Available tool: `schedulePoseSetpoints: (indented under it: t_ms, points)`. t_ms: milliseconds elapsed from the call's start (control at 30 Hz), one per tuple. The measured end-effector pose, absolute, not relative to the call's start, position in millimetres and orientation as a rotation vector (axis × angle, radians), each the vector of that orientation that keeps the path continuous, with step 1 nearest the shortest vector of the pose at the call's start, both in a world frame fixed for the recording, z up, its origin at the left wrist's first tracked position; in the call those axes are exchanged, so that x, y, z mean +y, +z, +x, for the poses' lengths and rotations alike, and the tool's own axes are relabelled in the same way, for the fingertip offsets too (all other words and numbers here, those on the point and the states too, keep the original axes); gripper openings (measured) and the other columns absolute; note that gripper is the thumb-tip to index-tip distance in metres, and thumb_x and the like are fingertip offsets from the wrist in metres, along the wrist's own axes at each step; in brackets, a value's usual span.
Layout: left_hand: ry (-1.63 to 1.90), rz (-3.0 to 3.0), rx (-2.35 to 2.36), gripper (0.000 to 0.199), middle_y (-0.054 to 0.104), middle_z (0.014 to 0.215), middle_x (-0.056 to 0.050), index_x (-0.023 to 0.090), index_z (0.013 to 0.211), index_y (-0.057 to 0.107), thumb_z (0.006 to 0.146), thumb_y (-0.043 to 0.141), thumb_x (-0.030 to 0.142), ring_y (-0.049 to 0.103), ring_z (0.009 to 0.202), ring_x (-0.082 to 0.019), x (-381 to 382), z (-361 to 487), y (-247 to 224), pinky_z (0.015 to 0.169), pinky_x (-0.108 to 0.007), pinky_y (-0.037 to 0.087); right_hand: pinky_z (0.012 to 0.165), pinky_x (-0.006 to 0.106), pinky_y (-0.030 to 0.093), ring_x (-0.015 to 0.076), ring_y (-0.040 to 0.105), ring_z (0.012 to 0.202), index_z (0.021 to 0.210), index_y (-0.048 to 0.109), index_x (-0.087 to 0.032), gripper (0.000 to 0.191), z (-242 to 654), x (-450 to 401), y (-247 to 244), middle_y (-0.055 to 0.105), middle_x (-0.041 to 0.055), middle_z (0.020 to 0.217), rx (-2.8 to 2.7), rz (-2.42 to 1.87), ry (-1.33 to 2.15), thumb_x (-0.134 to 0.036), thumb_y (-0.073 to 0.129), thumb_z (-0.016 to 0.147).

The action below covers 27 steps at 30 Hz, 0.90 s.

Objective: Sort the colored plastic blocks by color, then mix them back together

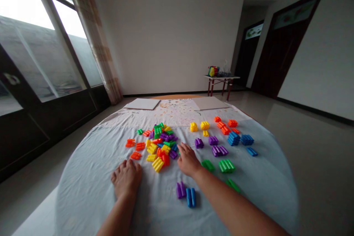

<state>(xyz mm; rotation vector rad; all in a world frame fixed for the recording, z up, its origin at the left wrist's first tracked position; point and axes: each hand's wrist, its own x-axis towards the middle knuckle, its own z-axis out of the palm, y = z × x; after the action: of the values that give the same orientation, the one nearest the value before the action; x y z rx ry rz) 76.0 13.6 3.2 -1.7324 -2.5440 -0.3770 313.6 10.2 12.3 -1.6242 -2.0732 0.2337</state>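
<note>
Mixed pile mid-cloth, easy to scatter
Pieces lie loose just past both hands, so a careless nudge from the right hand could spill them; its forearm might clip the green block beside it too. That arm's stretched out, fingers slightly curled by the pile, can't tell if they're gripping anything. Left hand rests palm-down, fingers relaxed, apparently empty.
</note>
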Motion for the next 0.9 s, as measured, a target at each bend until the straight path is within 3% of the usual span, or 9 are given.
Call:
schedulePoseSetpoints:
  t_ms: [100, 267, 400, 533, 700, 900]
  points:
    - [-0.403, -1.723, -2.538, 0.051, 0.05, 0.131, -0.014, 0.013, 0.121, 0.052, 0.084, 0.025, 0.037, 0.041, 0.121, -0.028, 12.9, 75.9, 1.6, 0.101, -0.043, 0.023, 0.104, 0.04, 0.032, 0.028, 0.042, 0.123, 0.125, 0.051, -0.001, 0.05, 308.3, 11.6, 5.1, 0.049, 0.0215, 0.131, -2.14, -1.716, 0.268, -0.011, 0.046, 0.076]
    - [-0.447, -1.731, -2.522, 0.05, 0.051, 0.128, -0.015, 0.013, 0.118, 0.053, 0.084, 0.027, 0.037, 0.041, 0.12, -0.028, 11.8, 75.6, -0.1, 0.101, -0.043, 0.022, 0.093, 0.035, 0.039, 0.0224, 0.052, 0.106, 0.11, 0.06, -0.016, 0.038, 296.2, -4.1, 15.5, 0.063, 0.0089, 0.109, -2.131, -1.55, 0.237, -0.01, 0.047, 0.075]
    - [-0.472, -1.733, -2.518, 0.048, 0.051, 0.128, -0.016, 0.013, 0.117, 0.054, 0.084, 0.028, 0.037, 0.042, 0.119, -0.028, 10.7, 76.5, 0.6, 0.1, -0.044, 0.023, 0.087, 0.039, 0.039, 0.0252, 0.049, 0.1, 0.103, 0.061, -0.019, 0.028, 269.3, -6.7, 26.0, 0.062, 0.0085, 0.101, -2.076, -1.471, 0.151, -0.029, 0.057, 0.078]
    - [-0.483, -1.727, -2.51, 0.048, 0.052, 0.127, -0.016, 0.013, 0.116, 0.054, 0.084, 0.028, 0.038, 0.042, 0.118, -0.029, 10.8, 76.2, 0.3, 0.1, -0.044, 0.022, 0.086, 0.043, 0.039, 0.0278, 0.048, 0.099, 0.1, 0.059, -0.016, 0.042, 243.7, -1.9, 23.2, 0.057, 0.012, 0.101, -2.158, -1.494, 0.142, -0.045, 0.065, 0.071]
    - [-0.463, -1.758, -2.527, 0.048, 0.051, 0.128, -0.015, 0.015, 0.113, 0.055, 0.084, 0.025, 0.039, 0.043, 0.119, -0.029, 12.1, 73.8, 0.0, 0.099, -0.044, 0.024, 0.086, 0.044, 0.038, 0.0281, 0.049, 0.099, 0.109, 0.058, -0.017, 0.042, 248.3, -4.2, 26.7, 0.057, 0.0115, 0.103, -2.25, -1.484, 0.151, -0.032, 0.063, 0.071]
    - [-0.37, -1.769, -2.557, 0.051, 0.049, 0.13, -0.014, 0.016, 0.115, 0.053, 0.083, 0.023, 0.042, 0.041, 0.122, -0.029, 14.8, 73.1, 4.3, 0.101, -0.043, 0.023, 0.088, 0.043, 0.039, 0.0264, 0.052, 0.1, 0.115, 0.057, -0.02, 0.048, 276.2, -29.8, 35.5, 0.062, 0.0082, 0.105, -2.42, -1.313, 0.296, -0.036, 0.062, 0.069]
